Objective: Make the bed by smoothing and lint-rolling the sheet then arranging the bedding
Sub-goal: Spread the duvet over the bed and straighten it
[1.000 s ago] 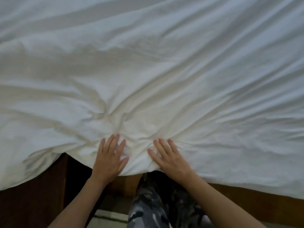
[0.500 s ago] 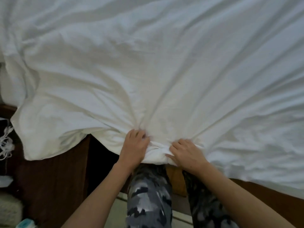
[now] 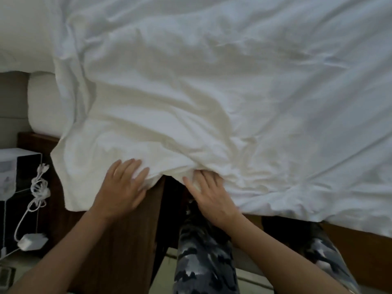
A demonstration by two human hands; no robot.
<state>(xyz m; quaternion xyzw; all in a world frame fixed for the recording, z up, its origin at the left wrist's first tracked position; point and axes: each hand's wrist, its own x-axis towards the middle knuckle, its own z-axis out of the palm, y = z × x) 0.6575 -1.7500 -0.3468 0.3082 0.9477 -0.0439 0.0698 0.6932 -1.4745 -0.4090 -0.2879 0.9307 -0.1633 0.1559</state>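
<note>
Both hands lie flat, fingers straight, holding nothing: the left hand (image 3: 121,187) presses the sheet's (image 3: 212,92) hanging edge, the right hand (image 3: 209,195) pushes its fingertips under a bunched fold. The sheet covers the bed, still creased, overhanging the frame (image 3: 131,230). This looks like smoothing; next, likely sweeping outward to flatten the bunch.

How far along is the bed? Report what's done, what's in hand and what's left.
Done: the white sheet is spread over the bed. In hand: the left hand and right hand lie with fingers extended on its hanging front edge, where folds bunch. Left: the sheet is creased across its width, one corner hangs loose over the wooden frame, and no lint roller is in view.
</note>
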